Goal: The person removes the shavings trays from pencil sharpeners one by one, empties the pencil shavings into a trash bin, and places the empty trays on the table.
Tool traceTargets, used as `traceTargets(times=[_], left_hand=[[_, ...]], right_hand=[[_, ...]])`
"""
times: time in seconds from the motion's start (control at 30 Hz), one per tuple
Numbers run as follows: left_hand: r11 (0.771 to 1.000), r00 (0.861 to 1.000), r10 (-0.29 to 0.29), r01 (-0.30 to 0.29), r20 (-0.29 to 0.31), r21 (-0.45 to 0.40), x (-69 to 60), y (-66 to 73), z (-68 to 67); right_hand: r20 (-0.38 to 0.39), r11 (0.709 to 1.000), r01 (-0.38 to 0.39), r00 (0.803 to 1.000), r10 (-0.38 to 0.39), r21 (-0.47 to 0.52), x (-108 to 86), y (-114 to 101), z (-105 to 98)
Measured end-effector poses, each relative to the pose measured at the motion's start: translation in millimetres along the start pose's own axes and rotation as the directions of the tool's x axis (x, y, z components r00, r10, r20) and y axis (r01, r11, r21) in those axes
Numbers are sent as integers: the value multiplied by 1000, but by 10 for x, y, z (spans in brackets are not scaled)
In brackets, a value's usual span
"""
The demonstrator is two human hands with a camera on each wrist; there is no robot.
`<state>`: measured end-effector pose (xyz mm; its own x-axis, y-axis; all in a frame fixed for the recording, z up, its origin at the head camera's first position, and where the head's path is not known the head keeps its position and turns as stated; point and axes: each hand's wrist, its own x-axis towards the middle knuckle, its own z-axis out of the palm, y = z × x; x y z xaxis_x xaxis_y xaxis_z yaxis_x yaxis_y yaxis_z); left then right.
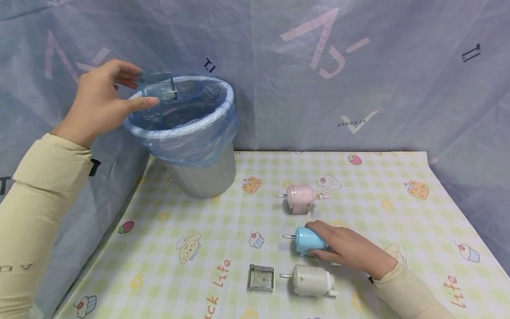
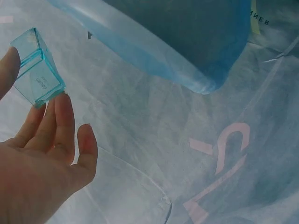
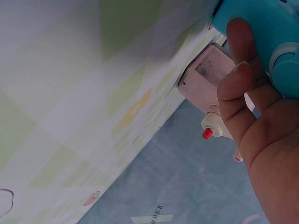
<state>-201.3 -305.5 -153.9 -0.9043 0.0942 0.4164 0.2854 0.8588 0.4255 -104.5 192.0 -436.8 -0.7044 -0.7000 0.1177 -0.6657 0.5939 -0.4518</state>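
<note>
Nearest the person, just short of the right hand, lies a cream motor; a square metal box sits close to its shaft, to the left of the hand. The right hand itself grasps a blue motor, fingers over the top and thumb low on the near side; whether the motor rests on the tablecloth or is slightly raised cannot be told. Just beyond these fingers stands a pink motor, its shaft pointing left like the others.

Farther off, the left hand pinches a clear blue box between thumb and fingertips — the little finger stands free. Below and to the right of this hand is a bin lined with a blue bag; whether the box is directly over its mouth is uncertain.

Likely faults: the box, smooth and held only at its edges, could slip if the pinch slackens, and might drop into the bin or strike its rim. The right hand, should it shift sideways, could knock the neighbouring motors — pink on the far side, cream on the near.
</note>
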Motion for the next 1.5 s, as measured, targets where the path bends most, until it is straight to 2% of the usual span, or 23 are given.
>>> traceTargets(times=[0.2,0.37,0.53,0.77,0.97,1.27,1.5], left_hand=[[1000,999,4,-2,43,-23,75,13,27],[1000,998,-4,5,66,-3,128,29,12],[1000,998,9,-10,57,11,223,61,-21],[1000,999,-15,15,48,11,328,129,-113],[999,999,-16,14,49,47,434,153,-186],[998,996,-12,6,89,61,497,145,-187],[998,993,-36,30,112,49,538,172,-188]], right_hand=[[-7,1000,0,1000,0,4,-1,-3,14],[-14,1000,12,1000,-11,3,0,5,16],[-20,1000,23,1000,-23,8,-1,3,3],[-21,1000,19,1000,-19,-1,3,-13,-12],[-22,1000,23,1000,-23,5,5,-2,-9],[11,1000,-8,1000,8,21,21,3,1],[1,1000,2,1000,-2,20,31,10,16]])
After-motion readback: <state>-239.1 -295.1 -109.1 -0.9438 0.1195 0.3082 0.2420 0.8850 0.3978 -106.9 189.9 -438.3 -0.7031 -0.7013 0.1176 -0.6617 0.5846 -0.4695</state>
